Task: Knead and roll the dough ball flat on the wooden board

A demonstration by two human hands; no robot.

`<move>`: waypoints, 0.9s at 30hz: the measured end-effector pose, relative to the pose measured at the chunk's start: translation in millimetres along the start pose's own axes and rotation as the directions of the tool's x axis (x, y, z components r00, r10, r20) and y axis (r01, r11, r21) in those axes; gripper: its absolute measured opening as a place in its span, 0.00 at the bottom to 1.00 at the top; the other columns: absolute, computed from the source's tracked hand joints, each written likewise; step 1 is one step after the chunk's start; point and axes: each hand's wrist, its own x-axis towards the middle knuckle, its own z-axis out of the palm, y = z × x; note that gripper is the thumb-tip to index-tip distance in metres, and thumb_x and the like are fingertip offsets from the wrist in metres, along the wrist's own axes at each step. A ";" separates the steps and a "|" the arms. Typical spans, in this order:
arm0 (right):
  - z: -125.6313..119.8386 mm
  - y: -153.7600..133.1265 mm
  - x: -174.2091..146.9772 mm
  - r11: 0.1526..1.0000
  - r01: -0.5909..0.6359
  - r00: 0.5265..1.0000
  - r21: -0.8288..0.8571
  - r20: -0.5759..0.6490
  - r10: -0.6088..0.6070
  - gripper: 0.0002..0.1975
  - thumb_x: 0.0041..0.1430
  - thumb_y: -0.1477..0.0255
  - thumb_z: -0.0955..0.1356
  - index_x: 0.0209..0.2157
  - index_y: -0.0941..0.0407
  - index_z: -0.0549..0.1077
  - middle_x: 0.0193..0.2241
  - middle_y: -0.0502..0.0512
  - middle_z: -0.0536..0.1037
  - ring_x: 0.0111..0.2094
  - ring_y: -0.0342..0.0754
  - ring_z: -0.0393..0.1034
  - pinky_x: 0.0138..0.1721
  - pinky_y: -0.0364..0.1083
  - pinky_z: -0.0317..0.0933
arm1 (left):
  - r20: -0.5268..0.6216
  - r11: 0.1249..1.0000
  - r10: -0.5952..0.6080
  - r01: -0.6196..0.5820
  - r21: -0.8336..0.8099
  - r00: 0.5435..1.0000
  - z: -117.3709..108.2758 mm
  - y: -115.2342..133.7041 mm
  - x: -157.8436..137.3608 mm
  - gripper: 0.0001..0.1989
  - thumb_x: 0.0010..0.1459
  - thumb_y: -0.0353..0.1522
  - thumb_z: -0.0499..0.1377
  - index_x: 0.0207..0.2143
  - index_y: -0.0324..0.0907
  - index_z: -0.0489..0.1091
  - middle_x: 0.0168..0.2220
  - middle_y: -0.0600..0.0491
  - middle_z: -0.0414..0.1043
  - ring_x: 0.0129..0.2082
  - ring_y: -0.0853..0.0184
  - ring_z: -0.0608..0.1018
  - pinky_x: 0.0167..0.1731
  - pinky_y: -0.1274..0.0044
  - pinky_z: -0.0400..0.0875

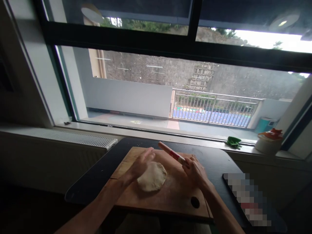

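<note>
Pale dough [153, 178] lies on our wooden board [175, 198] atop the dark bench [84, 185]. Our right hand [195, 170] is clamped round a stick [170, 152]; our left hand [142, 164], fingers outstretched, overlaps the dough, contact unclear. Should our grip slacken, the stick could dent the dough.

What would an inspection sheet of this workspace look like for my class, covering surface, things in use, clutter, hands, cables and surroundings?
Surface: dark table bearing a wooden board with a dark round hole near its lower right corner.
Things in use: flattened round dough on the board; slim rolling pin with red markings, tilted.
Clutter: flat item at the table's right, its face pixelated; small pale specks on the table.
Left hand: open at the dough's upper left; contact unclear.
Right hand: gripping the rolling pin's near end.
Cables: nothing seen.
Surroundings: window ahead; radiator at left; green object and white container on the sill.
</note>
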 end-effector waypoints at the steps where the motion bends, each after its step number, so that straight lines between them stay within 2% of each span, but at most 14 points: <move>1: -3.0 -6.6 -3.9 0.999 0.045 0.999 0.026 -0.026 -0.044 0.11 0.56 0.70 0.62 0.41 0.52 0.69 0.35 0.52 0.70 0.39 0.45 0.62 0.36 0.41 0.52 | -0.076 0.999 -0.038 0.038 -0.011 0.996 -13.3 -2.0 6.8 0.26 0.61 0.40 0.36 0.55 0.36 0.56 0.56 0.45 0.60 0.55 0.66 0.63 0.52 0.72 0.58; 3: -4.9 -23.8 -11.4 0.988 0.138 0.990 0.072 -0.050 -0.135 0.10 0.55 0.71 0.63 0.39 0.52 0.70 0.35 0.51 0.70 0.39 0.45 0.62 0.37 0.41 0.52 | -0.275 0.998 -0.047 0.033 -0.056 0.960 -32.6 -1.6 19.8 0.23 0.60 0.39 0.39 0.48 0.37 0.64 0.49 0.46 0.67 0.50 0.66 0.67 0.51 0.74 0.60; 4: -3.7 -33.5 -14.7 0.982 0.165 0.986 0.092 -0.045 -0.161 0.08 0.55 0.71 0.64 0.38 0.52 0.70 0.35 0.50 0.70 0.38 0.45 0.63 0.37 0.41 0.52 | -0.311 0.999 -0.007 -0.006 -0.041 0.950 -36.7 0.5 25.3 0.22 0.59 0.39 0.40 0.45 0.38 0.67 0.47 0.47 0.68 0.49 0.65 0.68 0.51 0.74 0.59; 6: 2.0 -51.5 -19.8 0.979 0.166 0.986 0.116 -0.012 -0.165 0.06 0.55 0.71 0.63 0.34 0.52 0.71 0.33 0.50 0.70 0.35 0.44 0.63 0.34 0.40 0.52 | -0.257 0.997 0.083 -0.081 0.016 0.963 -32.4 6.3 33.1 0.18 0.58 0.38 0.43 0.42 0.41 0.69 0.45 0.49 0.69 0.49 0.65 0.68 0.52 0.72 0.58; 7: 5.7 -58.3 -21.8 0.981 0.154 0.988 0.120 0.008 -0.156 0.05 0.54 0.71 0.64 0.33 0.53 0.71 0.32 0.50 0.70 0.34 0.43 0.64 0.33 0.40 0.52 | -0.180 0.993 0.113 -0.107 0.045 0.977 -24.6 8.7 35.6 0.18 0.58 0.37 0.44 0.41 0.42 0.69 0.45 0.49 0.70 0.48 0.64 0.68 0.51 0.71 0.58; 10: 14.5 -66.2 -26.5 0.986 0.122 0.992 0.117 0.013 -0.124 0.05 0.55 0.69 0.64 0.31 0.53 0.71 0.31 0.50 0.70 0.34 0.43 0.64 0.34 0.40 0.53 | 0.018 0.983 0.108 -0.109 0.146 0.994 9.9 8.7 41.5 0.18 0.57 0.39 0.46 0.41 0.41 0.70 0.47 0.46 0.68 0.53 0.59 0.64 0.53 0.65 0.53; 12: 16.4 -62.9 -27.8 0.991 0.087 0.996 0.099 -0.023 -0.085 0.11 0.59 0.67 0.60 0.29 0.53 0.71 0.31 0.51 0.71 0.36 0.44 0.64 0.36 0.41 0.53 | 0.140 0.976 0.096 -0.120 0.179 0.985 31.7 4.2 48.0 0.20 0.58 0.40 0.44 0.42 0.42 0.70 0.47 0.46 0.69 0.53 0.54 0.63 0.52 0.59 0.51; 14: 15.9 -57.5 -26.2 0.997 0.042 0.999 0.069 -0.030 -0.040 0.17 0.62 0.65 0.55 0.28 0.54 0.71 0.32 0.53 0.71 0.36 0.45 0.64 0.37 0.42 0.53 | 0.166 0.979 0.075 -0.105 0.175 0.983 46.4 0.4 58.1 0.21 0.58 0.41 0.44 0.40 0.42 0.71 0.44 0.44 0.71 0.51 0.51 0.65 0.50 0.57 0.53; 16: 15.8 -53.5 -22.4 1.000 0.014 1.000 0.026 -0.001 -0.014 0.19 0.63 0.64 0.53 0.30 0.53 0.71 0.34 0.55 0.72 0.38 0.46 0.64 0.39 0.44 0.54 | 0.168 0.982 0.067 -0.095 0.163 0.983 53.5 -0.3 69.9 0.20 0.58 0.40 0.44 0.42 0.42 0.70 0.47 0.44 0.69 0.52 0.50 0.63 0.49 0.56 0.53; 20: 24.2 -56.2 -22.4 0.997 -0.047 0.999 -0.059 0.001 0.047 0.20 0.61 0.60 0.54 0.43 0.54 0.70 0.48 0.60 0.67 0.49 0.54 0.59 0.46 0.51 0.51 | 0.185 0.984 0.047 -0.078 0.163 0.982 52.5 3.3 79.2 0.20 0.58 0.39 0.45 0.46 0.41 0.68 0.51 0.45 0.65 0.55 0.50 0.60 0.52 0.56 0.49; 23: 34.5 -66.1 -35.9 0.997 -0.021 0.999 -0.076 -0.030 0.019 0.22 0.60 0.59 0.56 0.49 0.56 0.66 0.52 0.61 0.64 0.55 0.56 0.52 0.52 0.53 0.45 | 0.211 0.974 0.061 -0.104 0.202 0.976 44.4 0.5 62.1 0.21 0.58 0.39 0.44 0.49 0.42 0.67 0.53 0.44 0.63 0.57 0.52 0.59 0.54 0.57 0.47; 27: 39.6 -74.2 -46.7 0.998 -0.008 0.999 -0.059 -0.038 0.006 0.23 0.60 0.60 0.57 0.51 0.58 0.64 0.49 0.61 0.68 0.55 0.56 0.52 0.53 0.52 0.43 | 0.182 0.945 0.155 -0.200 0.260 0.971 32.2 -7.3 27.0 0.23 0.59 0.40 0.44 0.53 0.42 0.62 0.57 0.44 0.58 0.59 0.56 0.54 0.56 0.59 0.39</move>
